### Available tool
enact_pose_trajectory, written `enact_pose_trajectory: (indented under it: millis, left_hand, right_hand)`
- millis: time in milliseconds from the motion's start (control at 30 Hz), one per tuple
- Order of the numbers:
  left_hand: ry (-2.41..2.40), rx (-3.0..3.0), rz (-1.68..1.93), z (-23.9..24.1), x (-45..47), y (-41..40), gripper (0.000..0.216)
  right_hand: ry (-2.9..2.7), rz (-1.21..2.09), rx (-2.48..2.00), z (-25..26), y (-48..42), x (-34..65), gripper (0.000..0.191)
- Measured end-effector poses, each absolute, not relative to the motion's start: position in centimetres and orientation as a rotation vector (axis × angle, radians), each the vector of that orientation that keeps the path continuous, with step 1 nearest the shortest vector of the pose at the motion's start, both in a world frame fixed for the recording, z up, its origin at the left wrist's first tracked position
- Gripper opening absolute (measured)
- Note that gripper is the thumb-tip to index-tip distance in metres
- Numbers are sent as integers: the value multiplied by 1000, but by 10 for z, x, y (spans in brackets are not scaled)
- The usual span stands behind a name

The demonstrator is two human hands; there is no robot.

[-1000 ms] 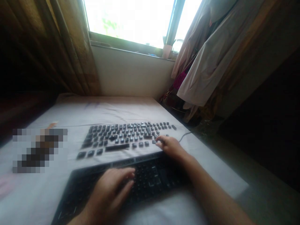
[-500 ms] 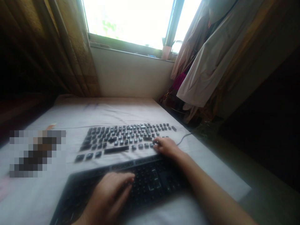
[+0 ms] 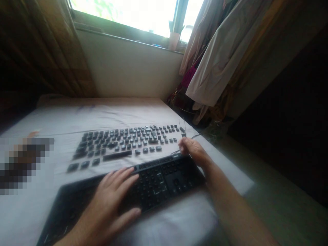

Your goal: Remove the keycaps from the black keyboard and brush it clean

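Observation:
A black keyboard base [image 3: 159, 181] with bare key sockets lies in front of me on a white cloth [image 3: 115, 112]. Beyond it, several loose black keycaps [image 3: 123, 141] are laid out in keyboard-shaped rows on the cloth. My left hand [image 3: 110, 205] rests flat on the left half of the base, fingers stretched out and holding nothing. My right hand [image 3: 193, 152] hovers at the base's far right corner, fingers pinched on a thin wire tool [image 3: 182, 127] that stands up above the fingertips. A small dark piece sits at the tool's lower end.
The keyboard's cable [image 3: 179, 150] trails off by my right hand. The cloth's right edge drops to a dim floor [image 3: 269, 191]. Hanging clothes [image 3: 220, 58] and a curtain [image 3: 46, 51] flank a bright window [image 3: 133, 13] with a small cup [image 3: 173, 41] on its sill.
My right hand has left the lower keycap row and moved right, now with the wire tool upright in its pinch. My left hand has spread flatter on the base. The view tilted down.

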State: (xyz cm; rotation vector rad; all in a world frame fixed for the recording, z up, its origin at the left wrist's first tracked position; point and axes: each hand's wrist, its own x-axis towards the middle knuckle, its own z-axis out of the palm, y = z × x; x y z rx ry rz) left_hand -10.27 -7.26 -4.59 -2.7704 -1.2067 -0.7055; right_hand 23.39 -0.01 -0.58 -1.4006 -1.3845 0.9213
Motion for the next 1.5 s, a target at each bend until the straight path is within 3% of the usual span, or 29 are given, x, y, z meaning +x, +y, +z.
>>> enact_pose_trajectory:
  millis: [167, 367, 733, 1133, 1500]
  left_hand:
    - [-1463, -2852, -251, -52, -110, -68, 111]
    - [-1779, -2931, 228, -17, -106, -64, 110]
    - [-1755, -2892, 174, -17, -120, -66, 97]
    - [-1594, -2957, 134, -20, -137, -70, 102]
    - [-1691, -2960, 164, -24, -138, -69, 100]
  right_hand:
    - [-985, 903, -1303, -26, -17, 245, 48]
    - [-690, 884, -1267, -33, -33, 263, 34]
    - [-586, 1109, -1171, -12, -70, 248, 29]
    - [-811, 1204, -1296, -3, -97, 209, 44]
    - [-1171, 1120, -1367, -12, -106, 192, 24]
